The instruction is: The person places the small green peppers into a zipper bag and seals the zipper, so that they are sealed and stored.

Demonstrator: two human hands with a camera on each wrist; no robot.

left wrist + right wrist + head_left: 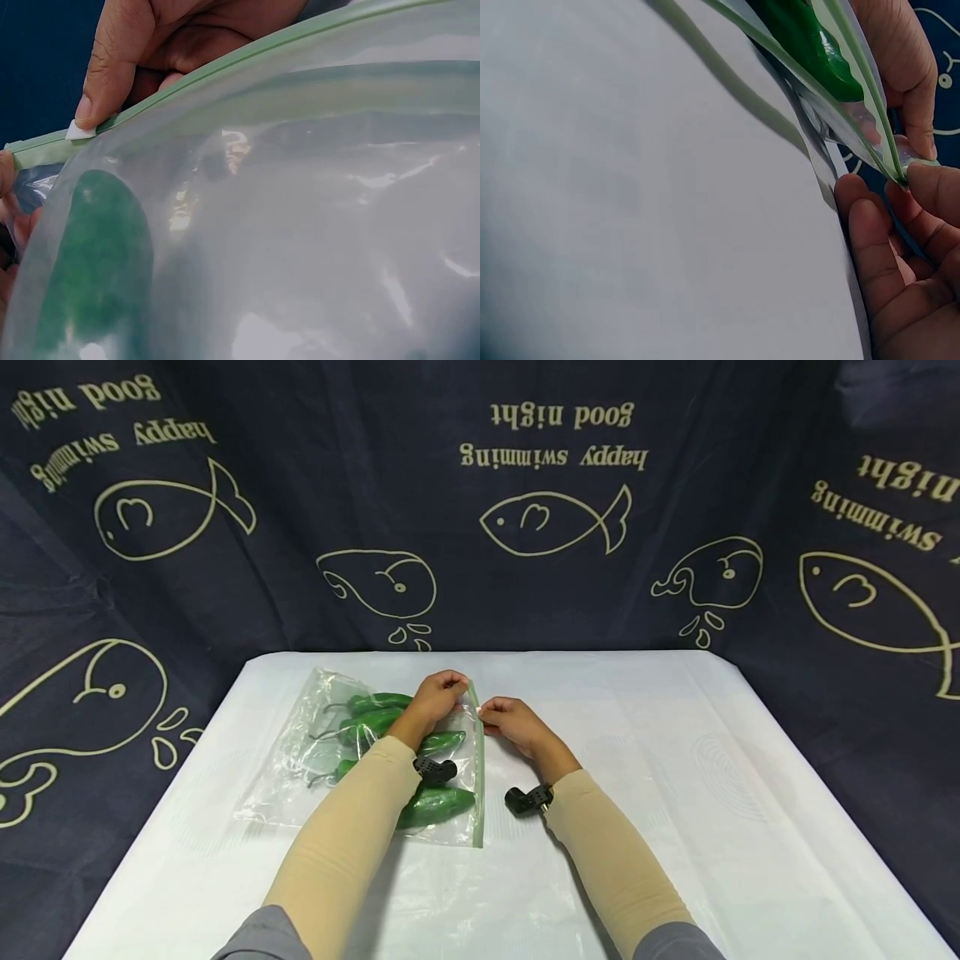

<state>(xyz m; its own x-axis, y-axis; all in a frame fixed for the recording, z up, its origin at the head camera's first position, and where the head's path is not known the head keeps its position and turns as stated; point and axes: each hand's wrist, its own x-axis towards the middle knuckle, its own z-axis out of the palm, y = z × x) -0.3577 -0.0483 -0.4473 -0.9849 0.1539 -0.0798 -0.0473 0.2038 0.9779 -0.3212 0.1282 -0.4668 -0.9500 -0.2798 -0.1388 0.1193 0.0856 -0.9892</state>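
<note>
A clear zip bag [281, 768] lies on the table with several long green peppers [437, 807] inside. Its green zip edge [478, 802] runs along the right side. My left hand [438, 697] pinches the far end of that edge. Just nearer, my right hand [517, 724] grips the small white slider [81, 130], its thumb pressing on it in the left wrist view. In the right wrist view the two zip strips stand apart on the near side of the right fingers, with a pepper [817, 49] showing between them. My left forearm covers part of the bag.
A white cloth covers the table [675, 793]. Behind and at both sides hangs a dark blue curtain [555, 602] with fish and whale drawings. Small black cameras [528, 799] sit on both wrists, the left one above the bag.
</note>
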